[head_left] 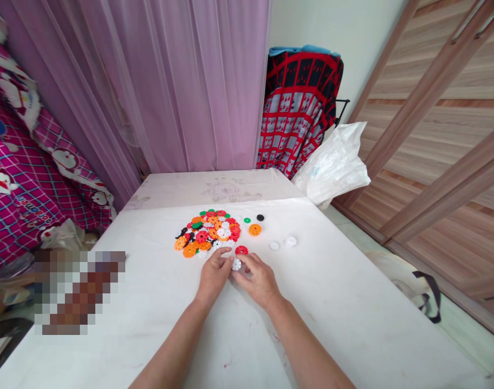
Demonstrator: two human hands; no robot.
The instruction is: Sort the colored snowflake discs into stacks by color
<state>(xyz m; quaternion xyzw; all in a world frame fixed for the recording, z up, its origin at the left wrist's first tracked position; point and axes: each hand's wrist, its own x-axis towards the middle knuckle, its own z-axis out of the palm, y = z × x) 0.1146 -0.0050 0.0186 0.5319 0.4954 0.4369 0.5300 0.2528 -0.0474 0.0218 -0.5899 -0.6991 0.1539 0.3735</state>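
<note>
Between my two hands, just in front of the pile, is a small white notched plastic disc (236,265). My right hand (259,280) has its thumb and fingers closed around the disc's right side. From the left, my left hand (215,272) meets the disc with thumb and forefinger bent together; its exact grip is partly hidden. A red notched disc (242,250) lies right behind the fingers. Beyond my left hand spreads a pile of notched discs (208,232) in orange, red, white, green and black.
Right of the pile lie an orange disc (255,229), a green disc (247,220), a black disc (260,218) and two white pieces (290,241). All rest on a white-covered table (344,292). A white plastic bag (333,162) stands past its far right edge. A blurred patch covers the left side.
</note>
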